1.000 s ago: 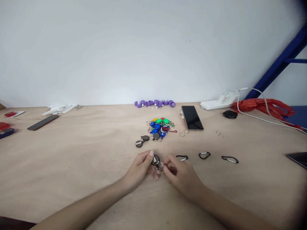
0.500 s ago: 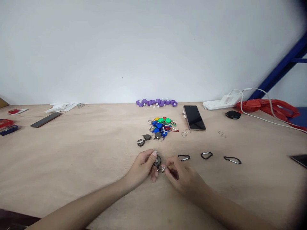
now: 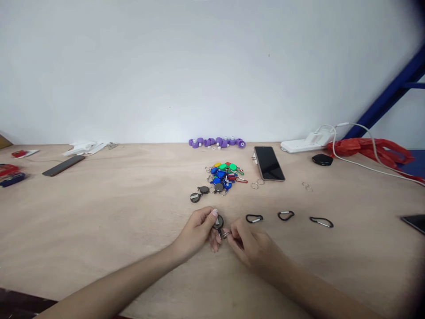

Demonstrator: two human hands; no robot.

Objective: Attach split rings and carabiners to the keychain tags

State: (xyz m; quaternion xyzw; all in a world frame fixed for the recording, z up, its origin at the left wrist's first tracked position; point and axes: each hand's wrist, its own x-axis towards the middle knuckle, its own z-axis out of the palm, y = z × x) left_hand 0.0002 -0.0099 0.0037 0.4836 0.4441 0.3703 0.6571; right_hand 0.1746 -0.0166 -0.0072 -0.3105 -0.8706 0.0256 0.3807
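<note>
My left hand (image 3: 198,231) pinches a small round black key reel (image 3: 218,221) between thumb and fingers, just above the wooden table (image 3: 99,221). My right hand (image 3: 249,244) meets it from the right and pinches a small metal split ring (image 3: 225,234) that hangs at the reel's lower edge. Both hands touch at the fingertips. Behind them lies a heap of coloured key reels (image 3: 223,175) in blue, green, yellow and red, with two black reels (image 3: 199,194) at its near left. Three black carabiners (image 3: 286,216) lie in a row to the right of my hands.
A black phone (image 3: 268,163) lies face up behind the carabiners, loose split rings (image 3: 256,184) beside it. Purple plastic parts (image 3: 217,142) line the wall. A white power strip (image 3: 307,141), red bag (image 3: 368,146) and black puck (image 3: 322,159) sit far right; another phone (image 3: 63,165) far left.
My hands stay together on the reel and ring, with the right fingers shifting slightly closer to the left. The view drifted a little.
</note>
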